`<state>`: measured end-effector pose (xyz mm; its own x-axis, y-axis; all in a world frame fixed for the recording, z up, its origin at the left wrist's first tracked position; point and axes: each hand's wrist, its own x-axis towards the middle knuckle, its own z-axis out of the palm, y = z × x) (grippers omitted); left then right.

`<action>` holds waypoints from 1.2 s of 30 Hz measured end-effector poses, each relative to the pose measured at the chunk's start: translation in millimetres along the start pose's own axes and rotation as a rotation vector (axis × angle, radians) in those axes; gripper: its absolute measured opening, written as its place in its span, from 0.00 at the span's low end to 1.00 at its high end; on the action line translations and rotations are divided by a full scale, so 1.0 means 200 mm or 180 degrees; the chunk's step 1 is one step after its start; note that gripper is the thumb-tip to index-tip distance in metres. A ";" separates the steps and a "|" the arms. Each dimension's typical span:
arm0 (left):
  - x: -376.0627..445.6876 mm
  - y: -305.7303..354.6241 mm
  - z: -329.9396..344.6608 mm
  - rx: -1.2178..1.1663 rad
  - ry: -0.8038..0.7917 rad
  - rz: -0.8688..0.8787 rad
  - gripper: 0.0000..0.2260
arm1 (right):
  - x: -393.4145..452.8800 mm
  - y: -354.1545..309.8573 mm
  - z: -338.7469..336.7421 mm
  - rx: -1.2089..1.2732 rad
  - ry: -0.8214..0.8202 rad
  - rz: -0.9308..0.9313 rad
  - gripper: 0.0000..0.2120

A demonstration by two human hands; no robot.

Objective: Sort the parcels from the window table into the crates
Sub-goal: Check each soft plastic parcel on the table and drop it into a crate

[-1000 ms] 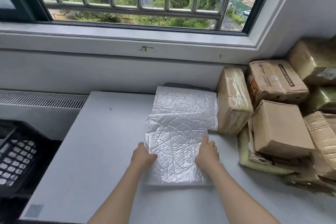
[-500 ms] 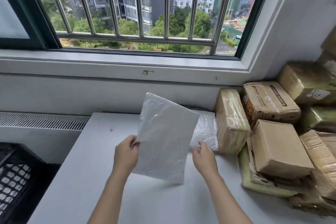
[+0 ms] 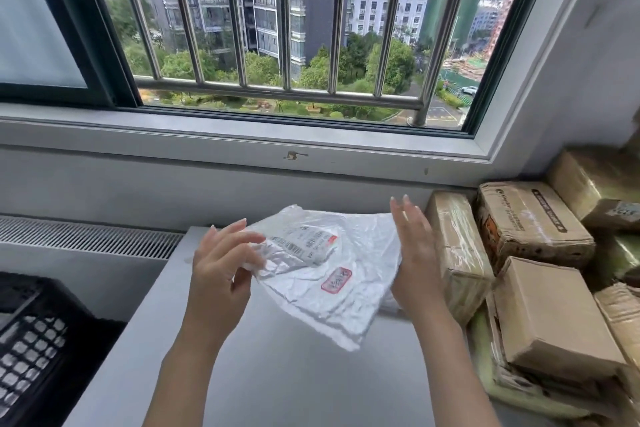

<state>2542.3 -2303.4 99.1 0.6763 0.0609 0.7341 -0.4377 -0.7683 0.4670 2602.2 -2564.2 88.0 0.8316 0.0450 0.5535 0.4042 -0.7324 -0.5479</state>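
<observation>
Desk [image 3: 284, 374]: a pale grey surface under the barred window, your working ground. Stack of cardboard parcels [image 3: 540, 274]: brown boxes, several taped or film-wrapped, heaped along the right side of the desk against the wall; you have these yet to sort, and they look stiff enough to take by opposite faces. Black crate [image 3: 31, 340]: a lattice-walled bin at lower left, beside and below the desk edge, the likely destination. White poly mailer [image 3: 332, 274]: the item in hand, held in the air above the desk between your two hands, label side toward you. It is a flat, crinkled plastic bag, glossy and creased, bearing a white shipping label with barcode print near its upper left and a small red-bordered sticker near its middle; the print is too small to read. Judge it light, limp and somewhat slippery: it will sag and fold from any single corner, so take it by an edge with a firm pinch, or support both sides. Left hand [image 3: 221, 270]: fingers and thumb pinch the mailer's left edge. Right hand [image 3: 412, 253]: fingers straight, the flat hand lying along the mailer's right edge, not curled round it.
</observation>
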 end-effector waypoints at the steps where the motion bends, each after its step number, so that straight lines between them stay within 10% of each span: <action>1: 0.01 0.00 0.00 0.0034 0.0047 0.0081 0.20 | 0.00 0.00 0.00 -0.0053 0.0134 -0.0109 0.33; 15: 0.07 0.09 -0.08 0.0019 0.0644 0.0417 0.15 | -0.03 -0.01 0.00 -0.0044 0.0961 -0.0368 0.21; 21: 0.06 0.09 -0.08 0.0825 -0.0095 -0.0707 0.19 | -0.04 -0.02 0.01 -0.0220 0.1247 -0.0355 0.13; 29: -0.14 0.10 -0.26 0.0904 -0.0826 -0.1826 0.35 | -0.05 -0.17 0.14 0.0428 0.0287 -0.0255 0.12; 36: -0.43 0.11 -0.60 0.1398 -0.0063 -0.1776 0.21 | -0.18 -0.65 0.52 0.0966 -0.0397 -0.0831 0.07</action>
<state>2403.4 -2249.2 104.5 0.7425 0.5118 0.4322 0.2538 -0.8120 0.5257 2558.5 -2401.1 73.9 0.7186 0.2981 0.6282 0.6859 -0.4529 -0.5697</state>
